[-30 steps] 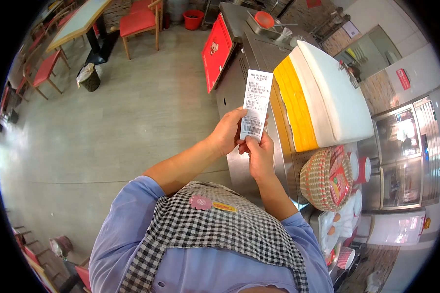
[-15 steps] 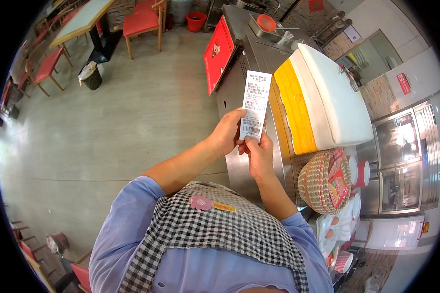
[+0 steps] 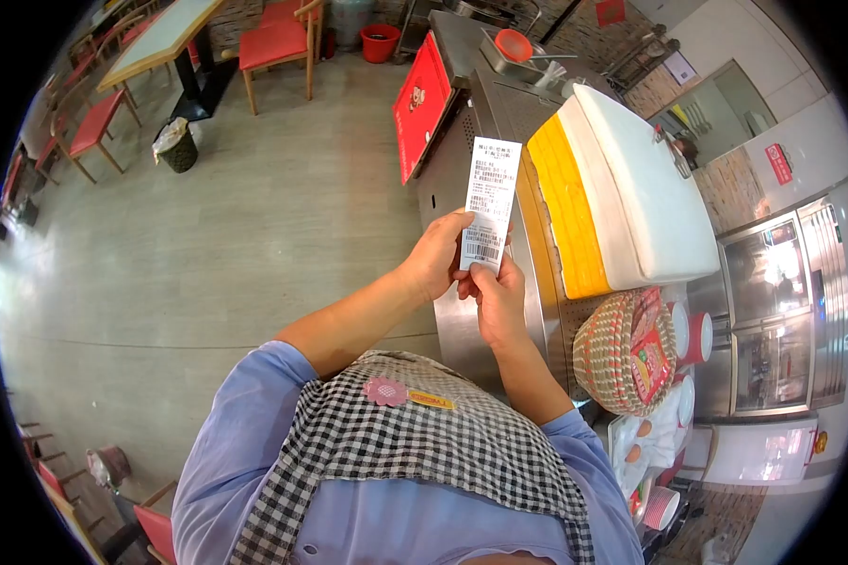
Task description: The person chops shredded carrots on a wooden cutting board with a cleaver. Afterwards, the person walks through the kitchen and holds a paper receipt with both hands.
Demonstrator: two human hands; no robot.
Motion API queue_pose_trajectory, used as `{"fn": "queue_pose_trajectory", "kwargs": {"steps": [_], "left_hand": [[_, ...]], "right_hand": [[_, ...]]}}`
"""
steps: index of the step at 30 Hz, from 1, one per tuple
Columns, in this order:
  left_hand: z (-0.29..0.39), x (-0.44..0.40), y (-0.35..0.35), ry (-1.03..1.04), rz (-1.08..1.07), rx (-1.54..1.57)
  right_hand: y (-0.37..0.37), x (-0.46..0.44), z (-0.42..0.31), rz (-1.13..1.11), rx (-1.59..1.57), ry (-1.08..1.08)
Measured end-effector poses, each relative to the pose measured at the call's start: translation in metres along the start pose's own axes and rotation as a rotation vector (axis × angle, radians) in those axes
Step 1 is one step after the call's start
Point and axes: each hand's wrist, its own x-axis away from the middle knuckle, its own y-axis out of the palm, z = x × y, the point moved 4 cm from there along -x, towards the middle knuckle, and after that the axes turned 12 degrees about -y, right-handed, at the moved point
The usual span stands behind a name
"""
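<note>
A long white printed receipt [image 3: 492,188] with a barcode near its lower end is held up before me, close to the counter's edge. My left hand [image 3: 438,250] grips its left side, thumb on the printed face and fingers behind the paper. At the bottom end, my right hand [image 3: 497,294] pinches the receipt with the thumb in front. The fingers of both hands are partly hidden behind it or curled beneath. Right of the hands is the steel counter [image 3: 530,311].
On the counter stand a white and yellow foam box [image 3: 631,188], a woven basket [image 3: 622,353] with red packets, and a steel tray with a red bowl [image 3: 513,44]. Paper cups [image 3: 662,507] sit lower right. A waste basket [image 3: 175,149], tables and red chairs [image 3: 273,47] are to the left.
Almost nothing differs. The receipt and both hands have shifted very slightly to the left, with the same hold on the paper.
</note>
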Motion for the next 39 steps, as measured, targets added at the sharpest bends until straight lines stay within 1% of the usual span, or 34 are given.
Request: {"fn": "queue_pose_trajectory", "kwargs": {"steps": [4, 16, 19, 25, 28, 31, 37, 39], "left_hand": [[0.0, 0.0, -0.001, -0.007, -0.014, -0.032], [0.0, 0.002, -0.002, 0.011, 0.052, -0.014], [0.001, 0.004, -0.004, -0.014, 0.037, -0.042], [0.0, 0.003, -0.004, -0.015, 0.044, -0.024], [0.001, 0.005, -0.003, -0.001, 0.012, -0.045], [0.0, 0.004, -0.004, 0.01, 0.027, -0.009], [0.003, 0.012, -0.004, -0.008, -0.014, -0.02], [0.004, 0.014, -0.002, 0.003, 0.012, -0.002]], "right_hand": [[0.001, -0.001, 0.0, -0.001, -0.005, 0.008], [0.002, 0.0, 0.004, -0.025, -0.016, 0.015], [0.003, 0.0, 0.004, -0.008, -0.014, 0.016], [0.004, 0.001, 0.003, -0.009, -0.016, 0.01], [0.007, 0.003, 0.001, -0.008, -0.014, -0.001], [0.007, 0.004, 0.002, -0.009, -0.017, -0.012], [0.009, 0.006, 0.005, -0.023, -0.006, -0.011], [0.011, 0.006, 0.005, -0.031, 0.006, -0.015]]}}
